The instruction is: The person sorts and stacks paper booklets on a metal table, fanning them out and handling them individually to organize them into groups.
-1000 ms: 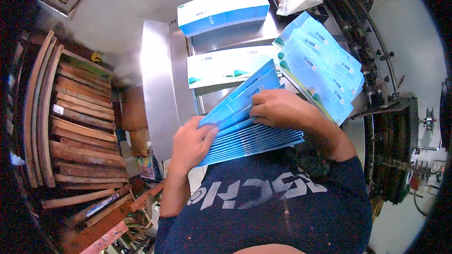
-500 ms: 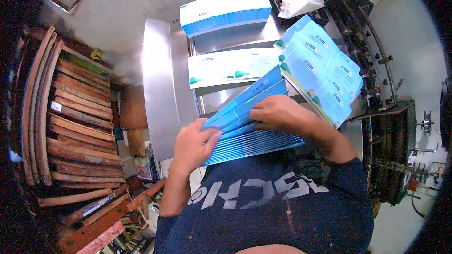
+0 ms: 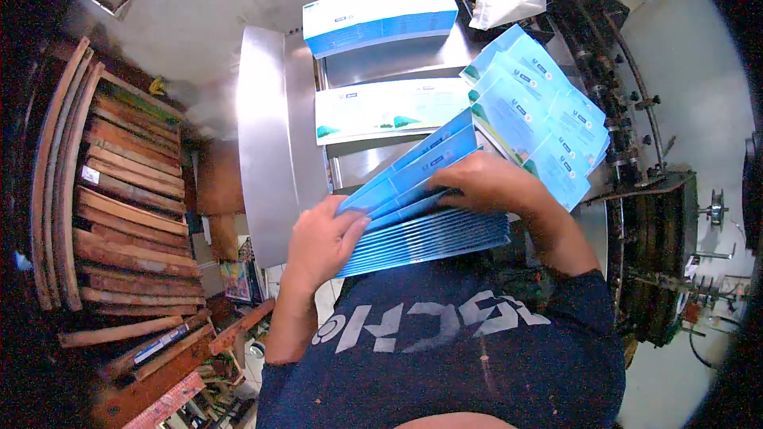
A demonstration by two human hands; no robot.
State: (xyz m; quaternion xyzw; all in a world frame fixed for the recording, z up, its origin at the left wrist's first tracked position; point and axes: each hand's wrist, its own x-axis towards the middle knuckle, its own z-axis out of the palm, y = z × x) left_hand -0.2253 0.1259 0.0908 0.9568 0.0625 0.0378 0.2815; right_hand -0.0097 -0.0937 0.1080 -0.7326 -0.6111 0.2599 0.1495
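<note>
A stack of long blue printed sheets (image 3: pixel 421 242) lies right in front of my body, its edges stepped like a fan. My left hand (image 3: pixel 319 240) is closed on the stack's left end, thumb on top. Several upper sheets (image 3: pixel 417 167) slant up to the right, apart from the rest. At their lower edge, my right hand (image 3: pixel 486 181) has its fingers curled round the sheets; its fingertips are partly hidden. Beyond lies a white, green and blue printed sheet (image 3: pixel 389 110) on the metal surface (image 3: pixel 369 160).
A neat stack of printed sheets (image 3: pixel 381 20) stands at the back. Overlapping blue printed sheets (image 3: pixel 540 115) lie on the right, beside dark machinery (image 3: pixel 636 135). A white bag (image 3: pixel 509 4) sits at the back right. At left are a metal panel (image 3: pixel 266 143) and wooden slats (image 3: pixel 135 206).
My right hand has shifted slightly right and up along the sheets, opening a wider gap between the raised ones and the stack below. My left hand keeps its hold.
</note>
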